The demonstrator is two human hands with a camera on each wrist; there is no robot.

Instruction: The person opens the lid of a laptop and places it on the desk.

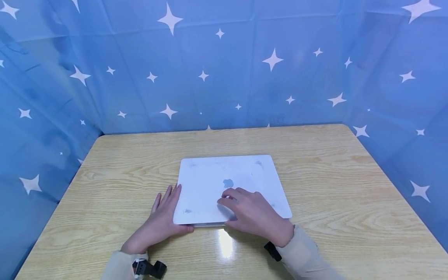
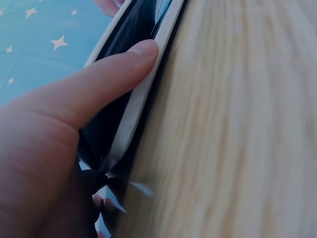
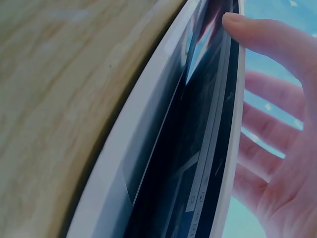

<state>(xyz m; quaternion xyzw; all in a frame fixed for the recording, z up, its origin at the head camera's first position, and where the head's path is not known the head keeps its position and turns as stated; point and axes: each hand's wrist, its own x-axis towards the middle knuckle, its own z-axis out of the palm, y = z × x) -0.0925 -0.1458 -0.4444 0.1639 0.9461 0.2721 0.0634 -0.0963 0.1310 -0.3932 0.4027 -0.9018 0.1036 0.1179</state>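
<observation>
Laptop of thin, pale silver metal (image 1: 206, 190) is lying between the two bare hands, its lid (image 3: 239, 104) standing slightly ajar above the base (image 2: 131, 116). The right hand (image 1: 257, 212) is holding the lid in a narrow grip at the front edge: its thumb is reaching underneath onto the dark inner border, while its bent fingers are arching over the outer face. Whether every one of those fingertips is touching the metal, the pictures are not showing clearly. Just beyond the right fingers, a grey apple-shaped emblem (image 1: 228, 183) is marking the middle of the lid, and dark smudges (image 1: 188, 211) are showing near its corners.

The left hand (image 1: 162, 221) is spreading wide rather than closing its fingers round anything. Its long fingers are lying along the laptop's left side, and its thumb is resting on the front edge of the base, to the left of the right hand's grip.

Under both hands, a tan wood-grained table (image 1: 325, 182) is supporting the laptop, with a bright white reflection (image 1: 225, 243) gleaming just on the near side of the right thumb. Behind each hand, a beige sleeve (image 1: 306, 256) is covering the forearm, and a small black device (image 1: 150, 269) is sitting at the wrist. Well beyond the grip, a blue cloth backdrop with white four-pointed stars (image 1: 227, 54) is hanging past the table's far edge.
</observation>
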